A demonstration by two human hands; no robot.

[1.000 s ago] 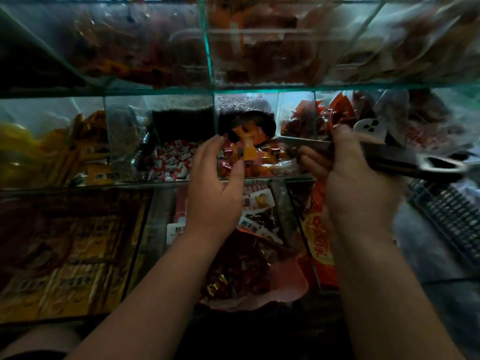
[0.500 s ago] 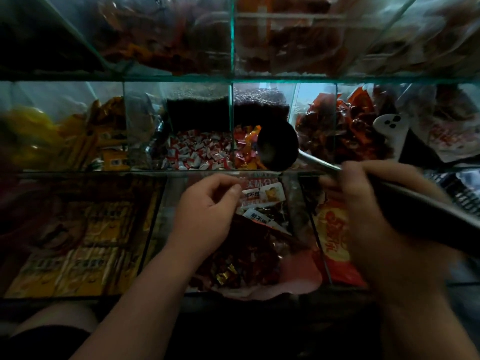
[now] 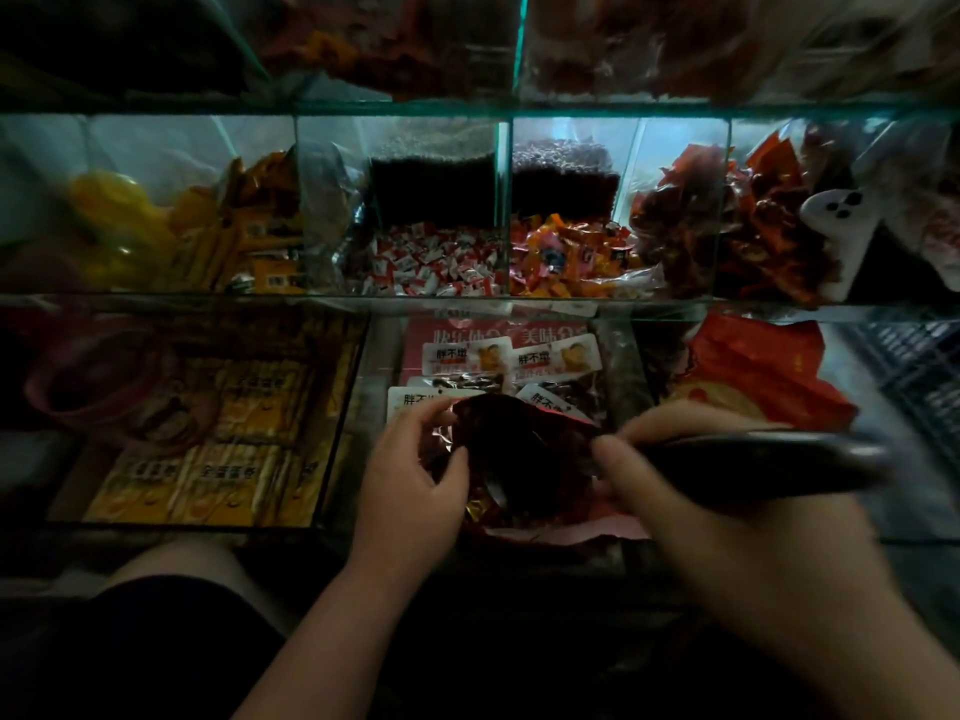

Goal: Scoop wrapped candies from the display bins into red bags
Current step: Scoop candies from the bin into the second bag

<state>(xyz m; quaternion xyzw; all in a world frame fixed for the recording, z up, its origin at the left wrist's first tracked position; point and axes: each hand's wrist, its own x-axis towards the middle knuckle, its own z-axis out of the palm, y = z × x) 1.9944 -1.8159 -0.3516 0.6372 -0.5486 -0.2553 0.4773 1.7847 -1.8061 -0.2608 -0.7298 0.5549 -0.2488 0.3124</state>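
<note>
Half a second ago the scoop (image 3: pixel 753 459) was up at the middle shelf, its bowl in front of the orange wrapped candies (image 3: pixel 566 257). It has since come down to the lower middle of the frame, and its dark front end now points into the mouth of the red bag (image 3: pixel 524 449). The bowl itself is lost in the shadow there, so I cannot tell whether the candies have tipped out yet. The left hand (image 3: pixel 410 475) has dropped a little as well and now pinches the left rim of the bag between thumb and fingers, holding the mouth open. The right hand (image 3: pixel 691 491) is wrapped round the scoop handle, thumb on top.

The bag sits low in the centre, over the white-labelled packets (image 3: pixel 467 356) in the lower glass compartment. The candy supply is in the bin above it, to the right of the red-and-white sweets (image 3: pixel 436 262).

The bag looks like thin, crinkly film: light, limp and probably slick, so it would likely fold shut if released. The rim is the sensible place to hold it, pulled taut away from the scoop. The candies are small, light and glossy-wrapped. They should slide off the scoop easily and could skip past a slack opening. The scoop looks rigid, so the handle grip should suit it.
</note>
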